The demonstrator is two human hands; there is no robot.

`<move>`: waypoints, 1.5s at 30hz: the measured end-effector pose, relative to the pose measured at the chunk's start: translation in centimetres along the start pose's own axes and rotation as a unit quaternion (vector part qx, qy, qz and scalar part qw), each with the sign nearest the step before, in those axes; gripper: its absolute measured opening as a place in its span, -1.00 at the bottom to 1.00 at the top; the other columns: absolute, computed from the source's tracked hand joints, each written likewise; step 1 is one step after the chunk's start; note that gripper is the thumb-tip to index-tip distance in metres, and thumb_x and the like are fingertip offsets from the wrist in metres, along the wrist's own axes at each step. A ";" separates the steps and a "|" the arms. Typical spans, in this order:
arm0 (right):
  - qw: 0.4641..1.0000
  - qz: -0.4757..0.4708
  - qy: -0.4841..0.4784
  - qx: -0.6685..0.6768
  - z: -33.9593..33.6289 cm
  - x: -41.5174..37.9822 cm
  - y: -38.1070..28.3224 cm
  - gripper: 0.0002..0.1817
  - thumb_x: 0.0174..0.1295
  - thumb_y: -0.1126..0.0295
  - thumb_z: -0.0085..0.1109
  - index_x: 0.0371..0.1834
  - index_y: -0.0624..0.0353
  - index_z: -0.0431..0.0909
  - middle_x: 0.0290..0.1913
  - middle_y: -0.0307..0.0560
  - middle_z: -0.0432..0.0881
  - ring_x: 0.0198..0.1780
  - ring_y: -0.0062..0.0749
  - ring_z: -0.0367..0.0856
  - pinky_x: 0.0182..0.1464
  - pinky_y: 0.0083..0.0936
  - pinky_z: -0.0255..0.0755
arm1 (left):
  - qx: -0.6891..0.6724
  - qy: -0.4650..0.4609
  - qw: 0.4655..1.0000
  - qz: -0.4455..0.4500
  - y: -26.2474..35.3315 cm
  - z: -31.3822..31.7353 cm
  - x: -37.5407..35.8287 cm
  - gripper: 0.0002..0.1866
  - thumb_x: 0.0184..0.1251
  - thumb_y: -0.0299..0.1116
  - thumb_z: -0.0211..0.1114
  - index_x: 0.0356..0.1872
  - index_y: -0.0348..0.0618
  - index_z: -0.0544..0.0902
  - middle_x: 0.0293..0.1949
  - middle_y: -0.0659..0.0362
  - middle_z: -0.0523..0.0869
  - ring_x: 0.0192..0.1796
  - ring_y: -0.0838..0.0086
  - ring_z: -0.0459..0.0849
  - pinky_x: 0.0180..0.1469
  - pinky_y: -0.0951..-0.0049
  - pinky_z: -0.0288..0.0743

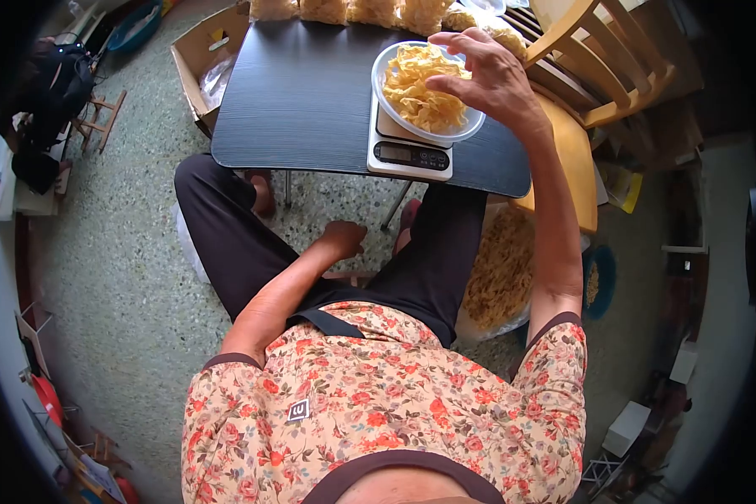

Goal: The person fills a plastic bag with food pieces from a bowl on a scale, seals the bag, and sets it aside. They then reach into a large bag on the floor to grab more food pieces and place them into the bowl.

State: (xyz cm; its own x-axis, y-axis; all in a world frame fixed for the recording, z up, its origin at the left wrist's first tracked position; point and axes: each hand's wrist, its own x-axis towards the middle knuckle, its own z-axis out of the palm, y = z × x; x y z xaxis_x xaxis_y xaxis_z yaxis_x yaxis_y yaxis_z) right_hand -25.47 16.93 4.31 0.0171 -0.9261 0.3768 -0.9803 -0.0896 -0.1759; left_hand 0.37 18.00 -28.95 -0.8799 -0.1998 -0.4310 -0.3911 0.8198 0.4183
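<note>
A clear plastic bowl (384, 99) heaped with pale yellow, curled dried strips (420, 82) sits on a white kitchen scale (376, 160). The scale's small display (396, 154) faces me, its figures too faint to read. Over the bowl's right side is my right hand (491, 80), thumb and fingers spread apart above the strips, with nothing seen between them. My left hand (343, 239) hangs low between my knees, below the table's front edge, its fingers curled in and no object showing.
The scale stands at the front of a dark folding table (298, 101). Filled bags (323, 10) line its back edge. A cardboard box (195, 67) is on the left, a wooden chair (563, 155) on the right. Near my right leg lies a large bag of brownish pieces (500, 269).
</note>
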 end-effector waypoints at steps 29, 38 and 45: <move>0.968 0.106 0.214 0.083 -0.8 -0.2 0.7 -0.67 0.25 0.30 0.46 -0.04 0.29 0.71 -0.21 -0.06 0.80 -0.21 -0.43 0.72 -0.10 -0.47 0.58 | 0.010 0.003 1.000 0.012 0.0 -0.1 -0.2 -0.58 0.20 -0.08 0.46 -0.04 -0.12 0.66 -0.13 -0.05 0.77 0.00 0.01 0.75 -0.01 0.01 0.61; 0.913 0.131 0.279 0.268 -2.5 0.3 -2.3 -0.79 0.31 0.52 0.32 -0.05 0.39 0.66 -0.25 -0.05 0.77 -0.24 -0.58 0.66 -0.18 -0.55 0.54 | 0.015 0.024 1.000 0.005 0.1 0.1 -0.3 -0.61 0.15 -0.09 0.50 -0.11 -0.10 0.70 -0.13 0.00 0.79 0.01 0.08 0.77 -0.04 0.05 0.63; 0.934 0.136 0.311 0.112 -3.2 0.6 -1.3 -0.74 0.29 0.49 0.37 -0.02 0.40 0.65 -0.21 -0.01 0.78 -0.19 -0.53 0.70 -0.12 -0.55 0.56 | 0.013 0.009 1.000 0.018 0.0 -0.2 -0.3 -0.54 0.22 -0.05 0.46 -0.01 -0.13 0.63 -0.14 -0.07 0.76 -0.01 -0.01 0.74 -0.03 -0.01 0.59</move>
State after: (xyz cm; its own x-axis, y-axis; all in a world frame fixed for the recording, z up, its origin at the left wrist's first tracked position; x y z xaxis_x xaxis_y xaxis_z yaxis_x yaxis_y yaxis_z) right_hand -24.81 17.63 7.66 -0.4122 -0.5409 0.7332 -0.8647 -0.0215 -0.5019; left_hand 0.60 17.99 -28.67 -0.8984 -0.1797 -0.4006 -0.3517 0.8408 0.4116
